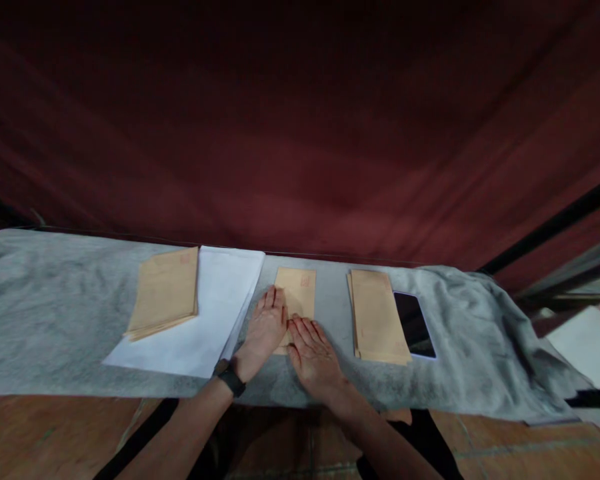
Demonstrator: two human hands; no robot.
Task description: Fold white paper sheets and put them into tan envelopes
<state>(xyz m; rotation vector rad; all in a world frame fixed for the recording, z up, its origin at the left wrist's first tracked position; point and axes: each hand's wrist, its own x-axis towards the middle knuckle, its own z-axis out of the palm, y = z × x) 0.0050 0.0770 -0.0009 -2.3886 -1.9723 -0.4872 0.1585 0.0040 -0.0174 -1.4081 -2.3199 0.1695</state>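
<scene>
A single tan paper envelope (300, 287) with small red print near its top right lies on the grey cloth, partly covered by both hands. My left hand (267, 325) rests flat on its left edge, fingers stretched out; a dark watch sits on that wrist. Lower down, my right hand (314, 355) lies flat with its fingertips over the envelope's lower right part. Left of the hands, a stack of tan envelopes (167, 290) lies on white paper sheets (200, 343). To the right is another stack of envelopes (379, 317).
A phone (414, 325) with a dark screen lies partly beneath the right-hand stack. The grey cloth (45, 313) covers a long narrow surface and is wrinkled at the right. Behind it hangs a dark red sheet (300, 147). White paper (587, 347) is at far right.
</scene>
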